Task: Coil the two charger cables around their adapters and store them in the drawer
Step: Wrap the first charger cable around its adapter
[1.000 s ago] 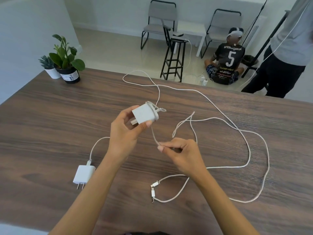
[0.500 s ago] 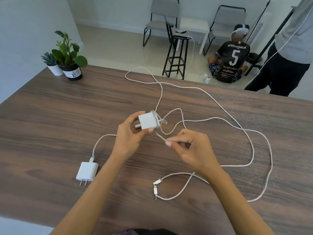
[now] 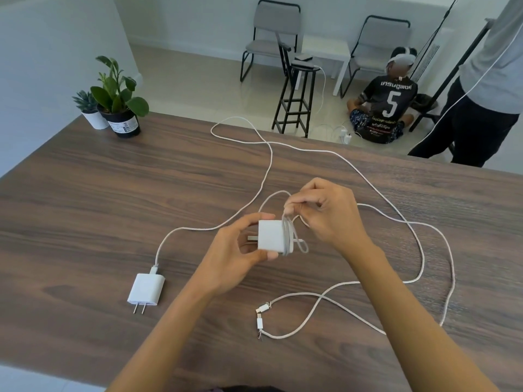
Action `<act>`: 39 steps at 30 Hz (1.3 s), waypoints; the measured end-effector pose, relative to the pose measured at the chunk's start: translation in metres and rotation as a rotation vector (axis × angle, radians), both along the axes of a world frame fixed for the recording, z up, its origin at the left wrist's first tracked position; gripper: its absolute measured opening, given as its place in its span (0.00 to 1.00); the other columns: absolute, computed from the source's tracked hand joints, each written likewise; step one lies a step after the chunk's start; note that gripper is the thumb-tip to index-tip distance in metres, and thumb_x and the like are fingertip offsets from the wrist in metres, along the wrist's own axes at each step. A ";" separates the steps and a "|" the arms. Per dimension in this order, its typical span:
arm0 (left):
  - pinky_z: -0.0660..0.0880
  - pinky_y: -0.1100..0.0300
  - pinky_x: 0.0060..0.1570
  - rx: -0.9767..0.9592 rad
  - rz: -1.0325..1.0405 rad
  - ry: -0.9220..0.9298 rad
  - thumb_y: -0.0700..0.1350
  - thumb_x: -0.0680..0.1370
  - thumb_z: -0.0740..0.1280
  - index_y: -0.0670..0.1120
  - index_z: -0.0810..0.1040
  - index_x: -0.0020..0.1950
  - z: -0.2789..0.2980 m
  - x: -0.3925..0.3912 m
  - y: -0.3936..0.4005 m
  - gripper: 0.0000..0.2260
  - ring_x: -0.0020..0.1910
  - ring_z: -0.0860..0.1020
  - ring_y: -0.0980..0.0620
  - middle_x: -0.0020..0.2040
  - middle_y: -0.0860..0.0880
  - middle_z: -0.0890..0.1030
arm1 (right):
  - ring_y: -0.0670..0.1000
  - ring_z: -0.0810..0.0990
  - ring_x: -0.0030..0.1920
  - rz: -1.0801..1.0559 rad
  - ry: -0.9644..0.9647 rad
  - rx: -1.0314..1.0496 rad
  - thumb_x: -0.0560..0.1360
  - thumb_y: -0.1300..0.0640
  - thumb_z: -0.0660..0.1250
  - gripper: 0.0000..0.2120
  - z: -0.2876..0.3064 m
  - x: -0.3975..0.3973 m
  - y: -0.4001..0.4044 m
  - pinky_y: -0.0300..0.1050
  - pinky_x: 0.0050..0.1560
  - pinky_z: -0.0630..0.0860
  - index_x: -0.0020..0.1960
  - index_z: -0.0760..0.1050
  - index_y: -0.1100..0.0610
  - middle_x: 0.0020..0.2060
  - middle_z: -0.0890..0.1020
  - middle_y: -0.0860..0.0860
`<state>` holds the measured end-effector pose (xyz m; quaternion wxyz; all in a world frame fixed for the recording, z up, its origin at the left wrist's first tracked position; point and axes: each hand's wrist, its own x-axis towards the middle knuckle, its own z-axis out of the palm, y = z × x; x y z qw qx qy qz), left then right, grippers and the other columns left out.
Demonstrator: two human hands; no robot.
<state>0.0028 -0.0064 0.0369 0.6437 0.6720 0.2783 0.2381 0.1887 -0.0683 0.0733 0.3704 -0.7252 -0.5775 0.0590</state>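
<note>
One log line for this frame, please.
left hand holds adapter | right hand winds cable | second adapter on table

Left hand point(image 3: 240, 251) and right hand point(image 3: 331, 215): both bare, no rings, watch or gloves seen. Forearms bare to frame edge, no sleeves visible. Dark fabric strip at bottom edge, possibly clothing.

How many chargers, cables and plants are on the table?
Adapters: 2, one held, one lying flat
Cables: 2, one being wound, one loose
Potted plants: 2
Total: 6
</note>
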 end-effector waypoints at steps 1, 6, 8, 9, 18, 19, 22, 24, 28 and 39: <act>0.77 0.60 0.52 -0.011 -0.012 -0.009 0.32 0.67 0.75 0.50 0.76 0.60 0.005 -0.002 -0.001 0.25 0.53 0.80 0.53 0.55 0.49 0.82 | 0.45 0.78 0.36 -0.001 0.057 0.006 0.69 0.55 0.74 0.07 0.000 0.001 0.001 0.45 0.39 0.74 0.36 0.83 0.43 0.35 0.80 0.44; 0.76 0.64 0.50 -0.063 -0.091 -0.086 0.28 0.67 0.73 0.44 0.76 0.60 0.024 -0.012 -0.006 0.24 0.54 0.80 0.51 0.57 0.47 0.81 | 0.43 0.70 0.30 -0.019 0.371 0.096 0.67 0.60 0.76 0.09 -0.002 0.016 0.007 0.38 0.37 0.67 0.36 0.83 0.45 0.31 0.80 0.47; 0.76 0.64 0.50 -0.065 -0.119 -0.119 0.29 0.66 0.74 0.43 0.76 0.60 0.029 -0.014 -0.010 0.24 0.55 0.79 0.50 0.58 0.48 0.80 | 0.43 0.70 0.30 -0.028 0.427 0.113 0.66 0.59 0.76 0.06 -0.004 0.025 0.007 0.39 0.36 0.68 0.37 0.83 0.48 0.31 0.79 0.48; 0.76 0.64 0.50 -0.068 -0.125 -0.141 0.30 0.66 0.75 0.44 0.76 0.60 0.031 -0.015 -0.012 0.24 0.55 0.79 0.50 0.58 0.48 0.80 | 0.42 0.70 0.30 -0.030 0.436 0.110 0.66 0.59 0.76 0.05 -0.006 0.028 0.008 0.38 0.36 0.68 0.39 0.83 0.50 0.31 0.79 0.48; 0.76 0.61 0.51 -0.069 -0.114 -0.266 0.41 0.66 0.72 0.46 0.74 0.63 0.039 -0.015 -0.010 0.25 0.59 0.78 0.50 0.61 0.50 0.79 | 0.38 0.80 0.36 -0.136 0.590 0.123 0.71 0.64 0.72 0.04 -0.028 0.038 0.000 0.30 0.42 0.73 0.46 0.83 0.60 0.38 0.84 0.49; 0.77 0.60 0.51 -0.076 -0.092 -0.281 0.41 0.66 0.73 0.46 0.73 0.63 0.039 -0.014 -0.008 0.26 0.57 0.78 0.52 0.60 0.51 0.80 | 0.37 0.78 0.35 -0.154 0.583 0.119 0.71 0.64 0.72 0.05 -0.031 0.038 -0.001 0.29 0.41 0.72 0.46 0.83 0.59 0.36 0.84 0.46; 0.77 0.56 0.53 -0.119 0.006 -0.351 0.48 0.63 0.78 0.47 0.75 0.63 0.038 -0.013 -0.001 0.30 0.57 0.78 0.53 0.59 0.51 0.80 | 0.37 0.74 0.29 -0.185 0.582 0.117 0.71 0.67 0.71 0.06 -0.039 0.036 -0.007 0.26 0.36 0.68 0.48 0.83 0.63 0.27 0.79 0.38; 0.78 0.56 0.54 -0.129 0.043 -0.377 0.53 0.63 0.79 0.50 0.77 0.61 0.039 -0.013 0.001 0.29 0.58 0.78 0.52 0.60 0.51 0.80 | 0.36 0.75 0.30 -0.187 0.599 0.122 0.70 0.66 0.72 0.06 -0.043 0.030 -0.009 0.27 0.36 0.68 0.47 0.83 0.61 0.30 0.80 0.41; 0.77 0.60 0.51 -0.114 0.044 -0.373 0.55 0.63 0.78 0.50 0.77 0.61 0.043 -0.007 0.001 0.29 0.60 0.77 0.53 0.60 0.51 0.80 | 0.38 0.73 0.30 -0.213 0.622 0.067 0.69 0.61 0.74 0.10 -0.054 0.014 -0.006 0.29 0.37 0.67 0.40 0.83 0.45 0.28 0.80 0.39; 0.76 0.67 0.46 0.020 0.250 -0.294 0.33 0.70 0.72 0.42 0.72 0.63 0.038 0.010 0.006 0.23 0.51 0.79 0.60 0.54 0.53 0.80 | 0.40 0.80 0.41 -0.216 0.513 -0.111 0.68 0.53 0.75 0.06 -0.079 -0.015 -0.013 0.39 0.46 0.73 0.39 0.83 0.41 0.34 0.83 0.40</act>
